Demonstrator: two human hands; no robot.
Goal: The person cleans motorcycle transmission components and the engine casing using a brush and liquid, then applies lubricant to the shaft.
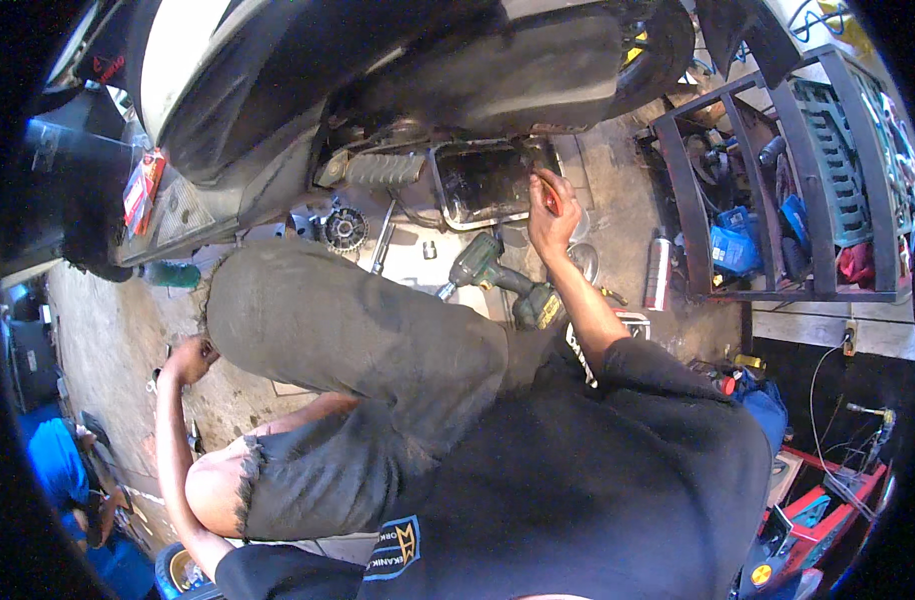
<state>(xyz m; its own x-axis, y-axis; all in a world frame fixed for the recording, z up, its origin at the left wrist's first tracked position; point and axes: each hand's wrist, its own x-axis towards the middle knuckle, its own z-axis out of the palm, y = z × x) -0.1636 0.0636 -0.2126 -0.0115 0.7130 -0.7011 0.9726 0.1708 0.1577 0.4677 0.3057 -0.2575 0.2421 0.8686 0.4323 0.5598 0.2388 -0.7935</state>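
My right hand [553, 222] is closed on a red-orange handled tool [551, 194], whose working end I cannot make out. It is over the right side of a dark rectangular tray [463, 215] with a pale rim. Low at the left, beside my bent knee, my left hand [189, 361] has its fingers curled in; what they hold, if anything, is too dark to name. A green cordless impact wrench [498, 277] lies between my leg and my right forearm. Left of the tray are a round gear-like part [346, 229], a ratchet handle [384, 240] and a small socket [430, 250].
A scooter [458, 75] stands close in front, its body low over the tray. On the right are a spray can [659, 270] and a metal rack [723, 110] with tools and blue packages. A green bottle [170, 274] lies left of my knee. Another person [63, 470] is at the far left.
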